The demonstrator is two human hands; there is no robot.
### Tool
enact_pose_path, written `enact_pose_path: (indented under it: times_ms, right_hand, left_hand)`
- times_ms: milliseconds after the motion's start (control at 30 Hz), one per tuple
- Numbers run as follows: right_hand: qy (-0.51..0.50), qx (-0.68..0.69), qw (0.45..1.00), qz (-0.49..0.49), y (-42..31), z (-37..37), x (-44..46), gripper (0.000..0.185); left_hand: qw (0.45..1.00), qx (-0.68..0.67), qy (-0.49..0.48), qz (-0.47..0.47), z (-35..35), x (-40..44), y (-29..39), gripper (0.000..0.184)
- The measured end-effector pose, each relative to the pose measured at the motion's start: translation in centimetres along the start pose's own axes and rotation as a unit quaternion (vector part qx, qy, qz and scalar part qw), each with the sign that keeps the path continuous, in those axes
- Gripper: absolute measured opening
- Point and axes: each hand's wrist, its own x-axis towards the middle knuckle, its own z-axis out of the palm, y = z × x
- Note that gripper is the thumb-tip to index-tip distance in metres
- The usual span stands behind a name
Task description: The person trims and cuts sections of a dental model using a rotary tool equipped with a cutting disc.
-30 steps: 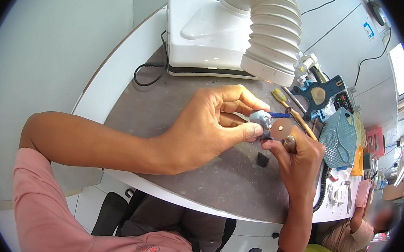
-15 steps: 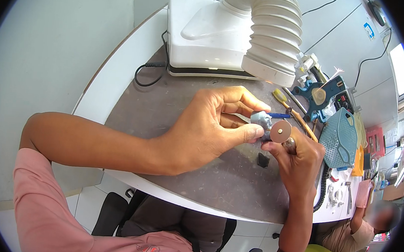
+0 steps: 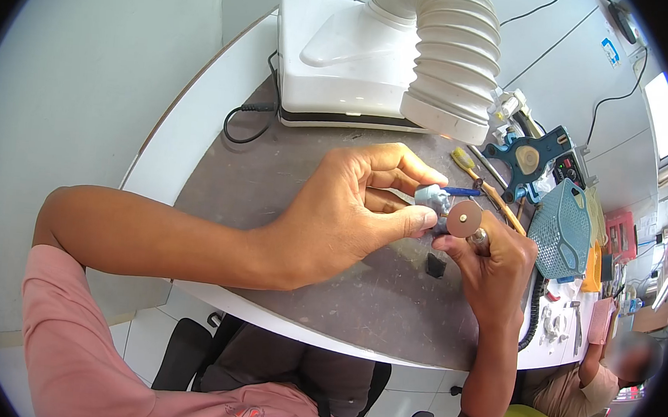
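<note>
The small blue-grey piece [image 3: 430, 193] sits just right of the frame's centre, held above the worktop [image 3: 303, 322]. The left hand [image 3: 349, 209] has its fingers clamped on it, thumb on the near side and fingertips on the far side. It looks light, stiff and probably brittle at its thin, uneven right edge, so the thicker left part seems the safer place to grip; its surface looks matt, likely not slippery (though dust could change that).

The right hand [image 3: 493, 254] has its fingers closed around a handpiece [image 3: 480, 236] carrying a brown disc [image 3: 463, 219]. The disc hides part of the piece's right side, and I cannot tell whether the two touch. It looks thin, and would likely not bear sideways pressure well; the left thumb is close to it.

A dark chip [image 3: 435, 266] lies just below the hands. Behind them, toward the upper right, are a blue rod [image 3: 463, 192], a brush [image 3: 462, 157] and a teal frame [image 3: 501, 151], with a teal basket [image 3: 555, 238] farther right. The ribbed hose [image 3: 456, 62] hangs at upper centre, limiting room above and behind the hands.
</note>
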Motion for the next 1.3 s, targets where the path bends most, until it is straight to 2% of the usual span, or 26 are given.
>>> enact_pose_path:
  times_ms: [167,233,367,433,567,633,767,833,867,933,1133,1300]
  right_hand:
    - [0.002,-0.001,1.0,-0.006,0.14,0.16,0.04,0.049]
    - [0.016,0.001,0.999,-0.036,0.31,0.32,0.18,0.049]
    - [0.0,0.005,1.0,-0.005,0.04,-0.08,-0.03,0.049]
    - [-0.036,-0.004,0.999,0.017,-0.18,-0.53,0.01,0.03]
    - [-0.024,0.013,0.999,0.019,-0.59,-0.61,0.32,0.031]
    - [-0.006,-0.001,1.0,0.012,-0.58,-0.44,0.35,0.046]
    - [0.001,0.013,1.0,0.02,-0.56,-0.32,0.31,0.046]
    - [-0.016,0.016,1.0,0.008,-0.42,-0.55,0.27,0.031]
    - [-0.016,0.017,1.0,0.008,-0.35,-0.48,0.22,0.031]
    - [-0.008,0.002,1.0,0.013,-0.13,-0.19,0.09,0.046]
    - [-0.001,0.033,0.999,0.015,0.03,0.11,-0.1,0.049]
    - [-0.003,0.008,1.0,0.001,-0.14,-0.1,0.07,0.048]
  left_hand:
    - [1.0,0.004,0.003,-0.001,0.02,-0.02,0.01,0.034]
    - [1.0,0.003,0.003,0.0,0.02,-0.02,0.0,0.034]
    - [1.0,0.001,0.003,-0.001,0.01,-0.03,-0.01,0.034]
    - [1.0,0.004,0.005,-0.001,0.04,-0.04,0.04,0.034]
    - [1.0,-0.003,0.007,-0.009,0.12,-0.06,0.21,0.034]
    - [1.0,-0.005,0.009,-0.01,0.13,-0.05,0.19,0.034]
    - [1.0,-0.01,0.007,-0.009,0.08,-0.03,0.1,0.034]
    - [1.0,-0.009,0.009,-0.008,0.1,-0.05,0.06,0.034]
    - [1.0,-0.009,0.01,-0.007,0.12,-0.06,0.05,0.034]
    - [1.0,-0.008,0.011,-0.006,0.12,-0.08,0.08,0.034]
    - [1.0,0.0,0.008,-0.005,0.1,-0.09,0.07,0.034]
    - [1.0,-0.006,0.008,-0.002,0.04,-0.06,-0.11,0.035]
